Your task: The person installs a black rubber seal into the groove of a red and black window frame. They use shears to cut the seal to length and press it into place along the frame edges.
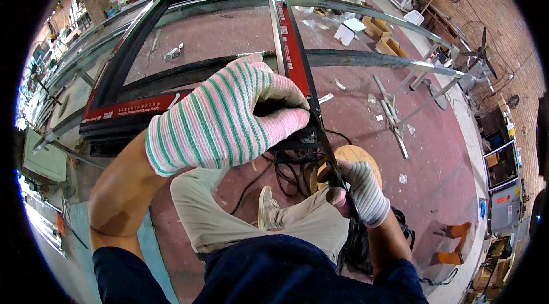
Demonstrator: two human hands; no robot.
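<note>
A window-like metal frame (pixel 108 78), dark with red film along its sides, lies in front of me on metal rails. My left hand (pixel 223 112), in a pink, white and green striped glove, reaches over its near right corner. Its thumb and forefinger are pinched together at the outer edge, on a long black flexible strip (pixel 326 143) like a rubber seal. Lower and to the right, my right hand (pixel 363 190), gloved alike, is closed round the same strip. Below that hand the strip runs down toward a dark heap (pixel 357 250) beside my leg. The left fingertips partly hide the corner.
Long metal rails (pixel 377 59) extend right and left under the frame. A round wooden stool top (pixel 346 158) is below the strip. Loose black cords (pixel 280 175) lie by my foot. Farther right are a metal stand (pixel 392 118), cardboard boxes (pixel 392 47) and an orange bracket (pixel 454 244).
</note>
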